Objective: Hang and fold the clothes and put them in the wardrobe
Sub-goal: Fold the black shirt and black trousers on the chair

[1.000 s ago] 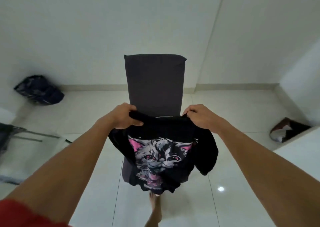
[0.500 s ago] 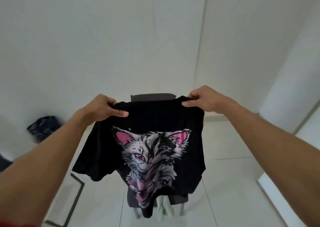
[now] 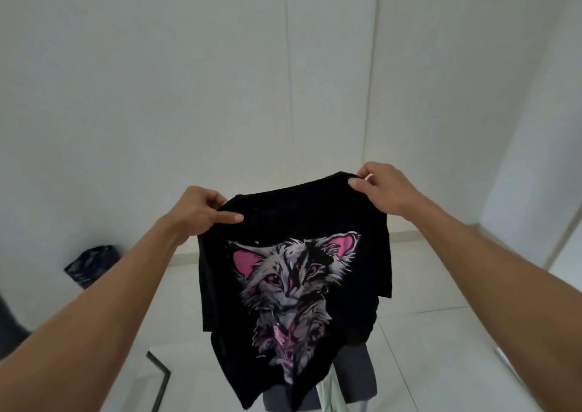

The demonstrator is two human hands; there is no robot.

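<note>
While both hands pinch its top edge, black cat-print shirt [image 3: 296, 273] hangs, left hand [image 3: 201, 211], right hand [image 3: 382, 188]

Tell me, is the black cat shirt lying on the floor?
No, the black shirt hangs in the air, pinched at its top edge by the left hand and the right hand.

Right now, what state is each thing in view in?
black T-shirt: held up in the air by its top edge, unfolded, hanging, cat print facing the camera.
left hand: shut on the shirt's top left corner.
right hand: shut on the shirt's top right corner, higher than the left.
grey chair: standing behind the shirt, mostly hidden.
dark bundle: lying on the floor by the wall.
</note>
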